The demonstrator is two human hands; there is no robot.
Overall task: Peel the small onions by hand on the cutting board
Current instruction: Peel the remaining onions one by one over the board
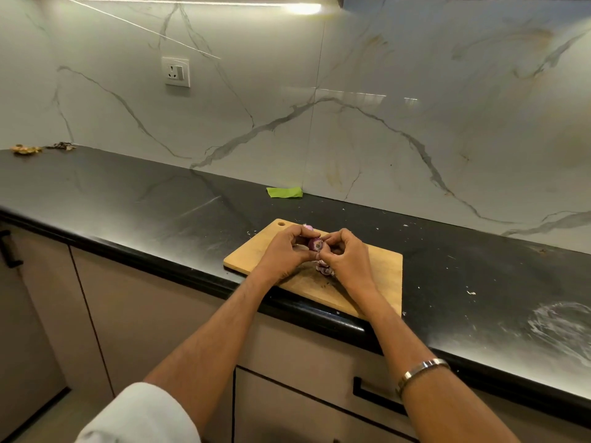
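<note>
A small purple onion (316, 244) is held just above the wooden cutting board (380, 273). My left hand (287, 251) grips it from the left, fingers curled round it. From the right, my right hand (343, 254) pinches at its near side with thumb and fingertips. Under my right hand, purple onion pieces or skins (324, 270) lie on the board, partly hidden. Another pale onion (307, 226) peeks out behind my left hand.
The board lies on a black countertop (160, 203) near its front edge. A green scrap (284, 192) sits by the marble wall. Dried peels (27, 149) lie at the far left. White flecks (470, 293) dot the counter on the right.
</note>
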